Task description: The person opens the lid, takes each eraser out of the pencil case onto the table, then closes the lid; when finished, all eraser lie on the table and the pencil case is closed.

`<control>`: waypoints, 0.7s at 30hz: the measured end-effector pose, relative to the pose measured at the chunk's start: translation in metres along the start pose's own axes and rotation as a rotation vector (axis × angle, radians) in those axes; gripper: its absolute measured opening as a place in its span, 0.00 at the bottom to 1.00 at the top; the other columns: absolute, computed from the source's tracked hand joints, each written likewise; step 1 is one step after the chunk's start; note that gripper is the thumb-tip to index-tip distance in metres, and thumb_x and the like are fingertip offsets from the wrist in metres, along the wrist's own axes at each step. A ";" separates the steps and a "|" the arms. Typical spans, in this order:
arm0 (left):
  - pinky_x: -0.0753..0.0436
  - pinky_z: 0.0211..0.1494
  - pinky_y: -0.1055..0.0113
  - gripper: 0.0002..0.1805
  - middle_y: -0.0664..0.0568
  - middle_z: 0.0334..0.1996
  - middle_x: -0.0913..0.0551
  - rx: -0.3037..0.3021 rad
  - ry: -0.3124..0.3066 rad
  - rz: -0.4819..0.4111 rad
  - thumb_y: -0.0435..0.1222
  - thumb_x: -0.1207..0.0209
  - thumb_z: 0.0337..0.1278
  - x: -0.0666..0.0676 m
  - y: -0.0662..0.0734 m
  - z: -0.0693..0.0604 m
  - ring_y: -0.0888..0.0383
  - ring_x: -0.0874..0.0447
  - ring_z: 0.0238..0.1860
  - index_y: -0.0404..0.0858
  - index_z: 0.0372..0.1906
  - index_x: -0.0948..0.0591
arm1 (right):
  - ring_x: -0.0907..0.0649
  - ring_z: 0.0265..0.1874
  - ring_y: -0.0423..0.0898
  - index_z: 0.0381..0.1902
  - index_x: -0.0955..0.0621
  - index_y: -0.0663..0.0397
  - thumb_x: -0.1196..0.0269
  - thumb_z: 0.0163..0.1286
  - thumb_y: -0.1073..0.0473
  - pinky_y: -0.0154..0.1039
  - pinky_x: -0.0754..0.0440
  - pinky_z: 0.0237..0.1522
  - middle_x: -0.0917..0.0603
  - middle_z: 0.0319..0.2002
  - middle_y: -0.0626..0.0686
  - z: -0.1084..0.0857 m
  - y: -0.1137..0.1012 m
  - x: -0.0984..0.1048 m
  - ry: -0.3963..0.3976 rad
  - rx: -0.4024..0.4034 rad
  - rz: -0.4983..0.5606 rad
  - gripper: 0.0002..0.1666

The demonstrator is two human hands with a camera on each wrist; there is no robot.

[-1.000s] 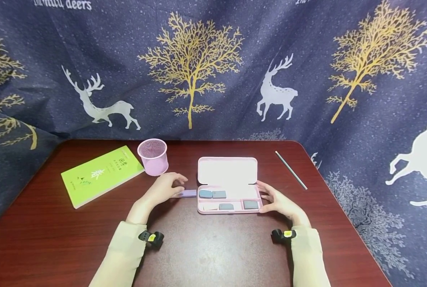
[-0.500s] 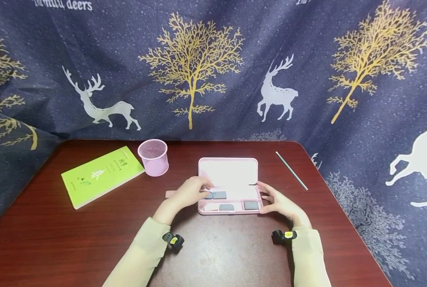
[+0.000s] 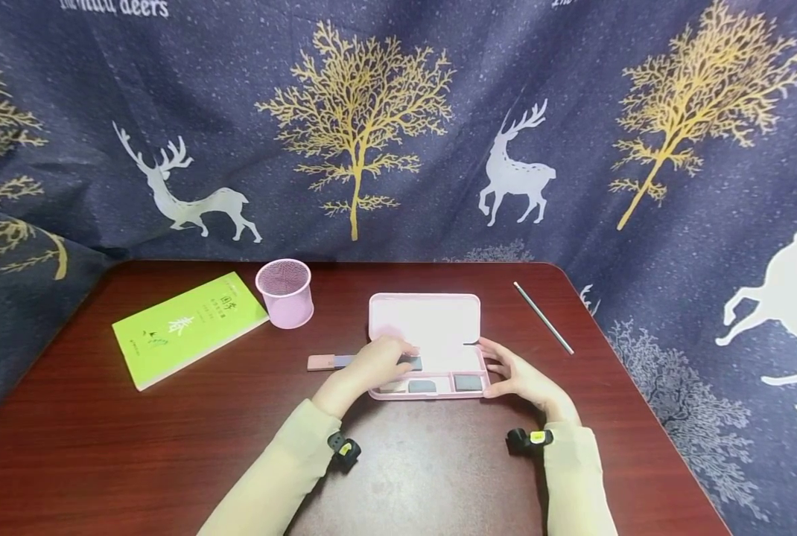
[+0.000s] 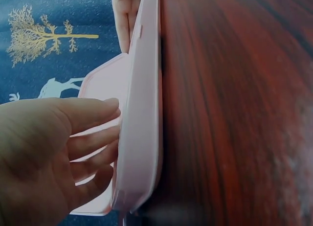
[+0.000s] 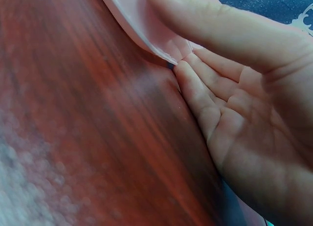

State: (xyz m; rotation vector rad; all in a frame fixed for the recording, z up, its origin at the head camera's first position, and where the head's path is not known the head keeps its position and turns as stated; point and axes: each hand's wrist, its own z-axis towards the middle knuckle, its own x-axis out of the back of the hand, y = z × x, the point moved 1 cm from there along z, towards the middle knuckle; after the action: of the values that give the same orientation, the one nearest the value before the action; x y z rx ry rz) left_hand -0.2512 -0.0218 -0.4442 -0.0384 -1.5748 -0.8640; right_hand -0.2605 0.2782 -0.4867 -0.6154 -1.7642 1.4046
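grip of your left hand (image 3: 380, 362): fingers bent down over the back compartment of a pink pencil case (image 3: 448, 359); you cannot tell from these views whether they pinch anything, since your hand and the case wall hide what lies beneath. grip of your right hand (image 3: 522, 380): clamped about the case's right end, thumb at the front corner, fingers at the back.

just by your left fingertips, in the back compartment, lies a grey-blue block (image 3: 415, 363). nearer you, in the front row, lie a pale block (image 3: 392, 388) and a grey block (image 3: 422, 386); beside your right thumb, in the small front compartment, a dark grey block (image 3: 468, 383). behind your left hand rises the lid (image 3: 432, 313).

left of that hand, on the dark red table (image 3: 398, 461), a pinkish block (image 3: 320, 362) and a lavender block (image 3: 343, 362) lie end to end. farther left and beyond, a mesh cup (image 3: 286, 301) stands upright beside a green book (image 3: 191, 327). beyond your right hand a pencil (image 3: 543, 318) lies aslant; past everything hangs dark blue cloth (image 3: 573, 74).
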 end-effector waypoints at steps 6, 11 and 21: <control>0.20 0.59 0.56 0.15 0.48 0.52 0.14 0.010 -0.009 0.048 0.33 0.39 0.62 -0.002 0.005 0.002 0.50 0.18 0.57 0.37 0.53 0.16 | 0.40 0.69 0.72 0.75 0.52 0.68 0.28 0.55 0.67 0.24 0.26 0.56 0.48 0.73 0.73 -0.001 -0.002 0.000 -0.002 0.001 -0.009 0.59; 0.18 0.53 0.57 0.14 0.49 0.52 0.14 -0.005 -0.004 0.055 0.32 0.39 0.60 -0.002 0.006 0.003 0.51 0.16 0.53 0.38 0.51 0.15 | 0.40 0.69 0.73 0.75 0.52 0.69 0.29 0.55 0.67 0.24 0.26 0.56 0.47 0.73 0.74 -0.001 -0.003 0.000 -0.001 0.006 -0.008 0.59; 0.19 0.57 0.59 0.14 0.49 0.50 0.13 -0.011 0.024 0.068 0.30 0.39 0.59 -0.005 0.008 0.005 0.52 0.17 0.55 0.37 0.50 0.14 | 0.41 0.69 0.72 0.75 0.52 0.67 0.29 0.55 0.67 0.24 0.26 0.56 0.46 0.73 0.73 -0.001 -0.003 -0.001 0.001 -0.007 -0.007 0.59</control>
State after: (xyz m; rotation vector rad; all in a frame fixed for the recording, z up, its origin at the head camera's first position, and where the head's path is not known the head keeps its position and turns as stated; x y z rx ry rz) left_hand -0.2500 -0.0109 -0.4442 -0.0884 -1.5373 -0.8177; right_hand -0.2588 0.2778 -0.4842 -0.6125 -1.7695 1.3935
